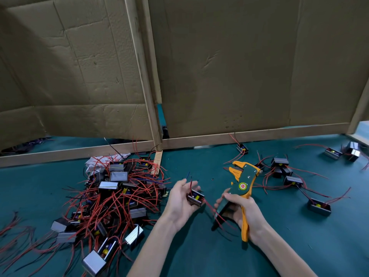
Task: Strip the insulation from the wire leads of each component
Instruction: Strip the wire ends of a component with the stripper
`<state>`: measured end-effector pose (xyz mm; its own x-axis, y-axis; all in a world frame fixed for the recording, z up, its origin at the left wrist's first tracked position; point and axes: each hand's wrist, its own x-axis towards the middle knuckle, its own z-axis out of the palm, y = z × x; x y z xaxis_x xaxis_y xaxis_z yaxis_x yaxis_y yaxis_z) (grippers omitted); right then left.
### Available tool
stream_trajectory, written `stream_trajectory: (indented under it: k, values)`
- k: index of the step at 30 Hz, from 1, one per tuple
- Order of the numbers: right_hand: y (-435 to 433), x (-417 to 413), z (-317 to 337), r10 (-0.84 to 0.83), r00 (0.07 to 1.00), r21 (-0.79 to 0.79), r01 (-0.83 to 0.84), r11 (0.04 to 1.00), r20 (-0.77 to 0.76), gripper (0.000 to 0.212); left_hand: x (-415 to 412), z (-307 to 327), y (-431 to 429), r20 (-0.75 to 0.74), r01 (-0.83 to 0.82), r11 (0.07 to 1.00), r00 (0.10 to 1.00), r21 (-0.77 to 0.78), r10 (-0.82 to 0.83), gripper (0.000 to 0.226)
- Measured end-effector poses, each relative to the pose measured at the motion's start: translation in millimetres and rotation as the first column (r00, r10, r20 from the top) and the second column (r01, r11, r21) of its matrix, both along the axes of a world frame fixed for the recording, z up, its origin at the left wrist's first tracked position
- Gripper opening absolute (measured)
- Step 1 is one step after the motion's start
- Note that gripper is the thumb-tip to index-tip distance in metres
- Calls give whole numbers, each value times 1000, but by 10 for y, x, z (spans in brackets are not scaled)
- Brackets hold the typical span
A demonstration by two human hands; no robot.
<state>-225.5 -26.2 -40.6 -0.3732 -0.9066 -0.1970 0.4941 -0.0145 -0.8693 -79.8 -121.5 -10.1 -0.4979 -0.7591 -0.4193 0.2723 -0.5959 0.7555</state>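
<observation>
The left hand (179,198) held a small component (195,197) above the green surface (199,256), fingers curled around it; the right hand (244,211) gripped the wire stripper (242,183) just beside.

Red wire leads (123,198); orange-and-green stripper (242,182); teal table (199,246); brown cardboard (239,66).
</observation>
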Motion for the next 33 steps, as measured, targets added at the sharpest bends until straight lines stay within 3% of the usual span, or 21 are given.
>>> stream_trajectory:
  k: [4,9,12,18,25,33]
  values:
    - [24,2,23,21,998,8,-20,1000,-59,16,44,-8,10,-71,28,1000,997,-6,-28,46]
    - [27,15,55,28,998,14,-27,1000,-61,17,-33,-43,68,157,50,969,988,-244,-11,24]
    - [26,16,56,35,999,16,-34,999,-35,21,-30,-51,82,198,50,932,980,-358,24,28]
    - [62,30,71,144,988,-7,-144,990,-54,19,58,-5,5,287,104,752,951,-651,117,19]
    - [126,97,104,391,911,-11,-396,918,-134,23,171,114,-55,232,109,710,969,-696,79,11]
    - [175,126,136,494,858,10,-497,867,-142,25,216,189,-8,250,144,675,966,-724,62,12]
